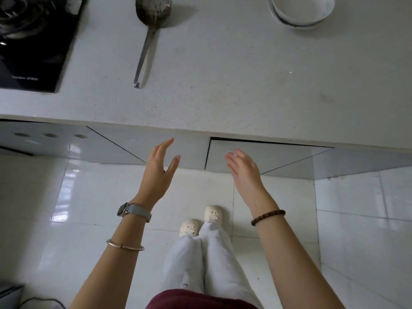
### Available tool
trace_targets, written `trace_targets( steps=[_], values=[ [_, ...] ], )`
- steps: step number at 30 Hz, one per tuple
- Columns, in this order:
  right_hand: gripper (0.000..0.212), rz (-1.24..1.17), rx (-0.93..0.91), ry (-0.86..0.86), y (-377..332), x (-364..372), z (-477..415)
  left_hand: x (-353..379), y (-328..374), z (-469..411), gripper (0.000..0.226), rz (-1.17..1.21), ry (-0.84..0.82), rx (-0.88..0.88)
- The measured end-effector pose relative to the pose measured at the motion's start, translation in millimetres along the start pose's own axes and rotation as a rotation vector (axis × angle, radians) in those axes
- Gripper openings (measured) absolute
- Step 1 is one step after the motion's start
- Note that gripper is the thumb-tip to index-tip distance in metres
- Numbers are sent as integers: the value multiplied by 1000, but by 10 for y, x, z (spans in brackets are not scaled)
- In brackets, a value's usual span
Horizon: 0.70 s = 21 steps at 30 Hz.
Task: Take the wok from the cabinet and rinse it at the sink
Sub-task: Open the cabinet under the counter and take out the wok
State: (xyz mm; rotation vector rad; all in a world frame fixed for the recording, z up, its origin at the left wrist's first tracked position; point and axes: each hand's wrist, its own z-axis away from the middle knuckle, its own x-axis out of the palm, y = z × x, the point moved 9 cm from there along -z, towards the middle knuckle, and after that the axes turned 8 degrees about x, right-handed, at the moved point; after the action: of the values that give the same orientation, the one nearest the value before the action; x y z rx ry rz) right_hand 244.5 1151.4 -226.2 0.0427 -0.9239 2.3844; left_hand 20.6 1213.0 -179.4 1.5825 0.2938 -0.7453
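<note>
Below the worktop [223, 90] edge, left hand [157, 172] and right hand [244, 172] hover spread and empty before the cabinet doors [256, 157]; no wok visible, everything left.

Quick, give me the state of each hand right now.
Left hand: open, fingers spread, holding nothing, in front of the cabinet doors.
Right hand: open, empty, beside it.
</note>
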Motion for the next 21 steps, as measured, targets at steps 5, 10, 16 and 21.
trace_targets(
  steps=[5, 10, 16, 21],
  values=[
    [43, -525, 152, -52, -10, 103, -494, 245, -132, -162, 44, -12, 31, 3],
    [34, -604, 180, 46, -45, 123, -599, 356, -197, -215, 46, -60, -4, 26],
    [23, -596, 205, 182, -81, 142, -585, 365, -205, -229, 47, -91, -48, 50],
    [18, -724, 188, 176, -90, 162, -542, 343, -167, -230, 48, -94, -70, 63]
  ],
)
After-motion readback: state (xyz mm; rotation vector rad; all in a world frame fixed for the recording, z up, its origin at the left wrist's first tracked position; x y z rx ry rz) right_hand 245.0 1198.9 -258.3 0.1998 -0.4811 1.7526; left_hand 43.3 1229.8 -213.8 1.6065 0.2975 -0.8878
